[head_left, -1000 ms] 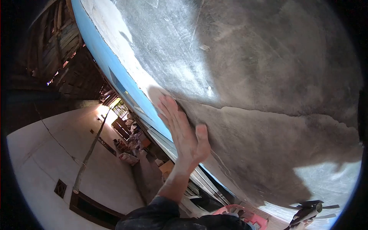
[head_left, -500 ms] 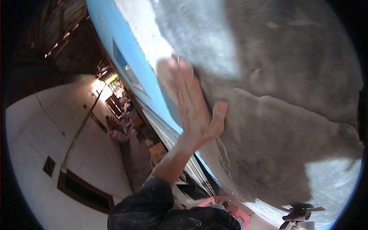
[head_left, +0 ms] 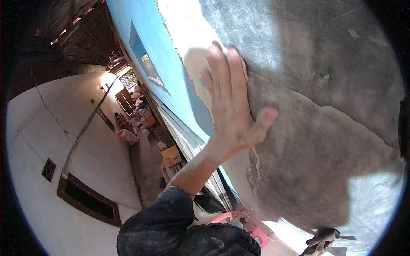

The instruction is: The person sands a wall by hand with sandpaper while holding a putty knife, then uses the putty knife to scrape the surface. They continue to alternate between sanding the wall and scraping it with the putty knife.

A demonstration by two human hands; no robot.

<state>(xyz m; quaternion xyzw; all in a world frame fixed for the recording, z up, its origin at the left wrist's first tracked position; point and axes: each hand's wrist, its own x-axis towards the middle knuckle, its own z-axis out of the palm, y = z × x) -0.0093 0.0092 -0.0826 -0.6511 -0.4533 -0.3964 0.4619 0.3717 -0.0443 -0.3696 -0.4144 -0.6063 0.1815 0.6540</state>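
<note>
My left hand lies with fingers spread on the wall, over the line between pale plaster and a rough grey surface. Nothing is held in it. Low at the right, my right hand is closed round the handle of a tool with a flat metal blade, likely a scraper or trowel; part of this hand is cut off by the frame. A cracked edge runs across the grey wall to the right of my left hand.
A pink basin with items in it is below my left arm. Left of the blue wall, a passage holds a cardboard box and sacks. A wooden pole slants before the white wall.
My left hand appears slightly further right and its fingers are more upright in view. The camera view has shifted a little. My right hand still holds the tool.
</note>
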